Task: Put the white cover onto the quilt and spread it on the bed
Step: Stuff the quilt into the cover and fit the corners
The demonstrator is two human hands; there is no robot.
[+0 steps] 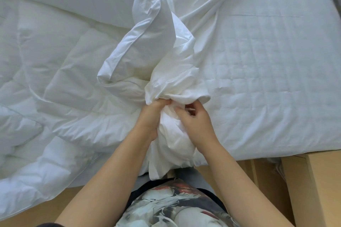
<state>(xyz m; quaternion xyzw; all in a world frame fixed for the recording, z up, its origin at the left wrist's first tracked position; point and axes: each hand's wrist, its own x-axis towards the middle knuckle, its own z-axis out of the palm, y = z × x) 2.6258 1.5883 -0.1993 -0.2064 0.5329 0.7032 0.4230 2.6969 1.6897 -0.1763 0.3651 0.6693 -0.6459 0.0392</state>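
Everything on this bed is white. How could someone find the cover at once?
Look at the near edge of the bed, between the puffy quilt on the left and the bare stitched mattress on the right. There the left hand and right hand grip a bunched cloth: the white cover. Unlike its neighbours, it is thin, unpadded and finely crumpled.

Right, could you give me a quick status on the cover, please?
The left hand and right hand both grip the bunched white cover at the bed edge. Most of the quilt bare, lying left. Nothing obstructing.
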